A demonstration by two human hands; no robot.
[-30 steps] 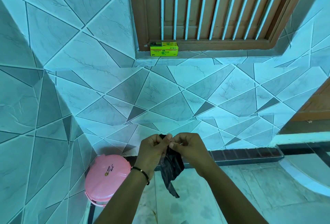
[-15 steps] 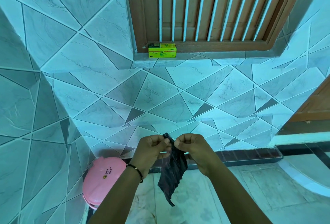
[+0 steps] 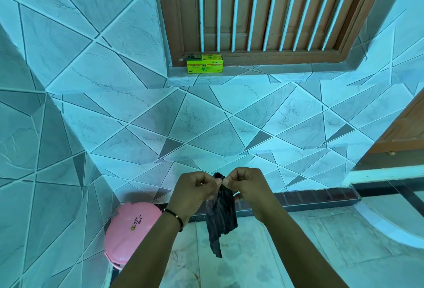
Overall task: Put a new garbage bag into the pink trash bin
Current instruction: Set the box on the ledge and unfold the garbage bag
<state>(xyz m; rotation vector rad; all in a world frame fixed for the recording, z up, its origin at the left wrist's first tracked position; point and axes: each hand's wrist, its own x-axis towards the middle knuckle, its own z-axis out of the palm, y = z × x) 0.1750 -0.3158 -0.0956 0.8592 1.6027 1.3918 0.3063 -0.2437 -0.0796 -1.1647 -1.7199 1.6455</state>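
1. Left hand (image 3: 195,192) and right hand (image 3: 246,188) close together, each pinching the top edge of the black garbage bag (image 3: 221,214); bag still bunched and folded, hanging between the wrists, well above the floor (image 3: 309,241).
2. Pink trash bin (image 3: 130,232) down-left in the tiled corner, lid on, beside the left forearm, well apart from the bag.
3. Risk: thin film layers probably stuck together; rubbing the wrong edge (sealed bottom, not the mouth) would waste effort, can't tell which end is up.
4. Risk: pulling too hard at one pinch point could tear or stretch the film.
5. Risk: slipping from a fingertip pinch would drop the bag onto the floor, which looks blotchy, possibly damp.
6. Risk: lid closed, so no place for the bag until it is lifted; both hands busy now.
7. Hidden: bin body and rim under the lid; inside not visible, old liner or not unknown.
8. Hidden: fingertips curled inward, exact grip on the film hard to make out; bag mouth not visible.
9. Green-yellow box (image 3: 204,63) on the window ledge (image 3: 263,73), print too small to read; likely the bag box, a guess only.
10. Forearms cut off at the bottom edge.
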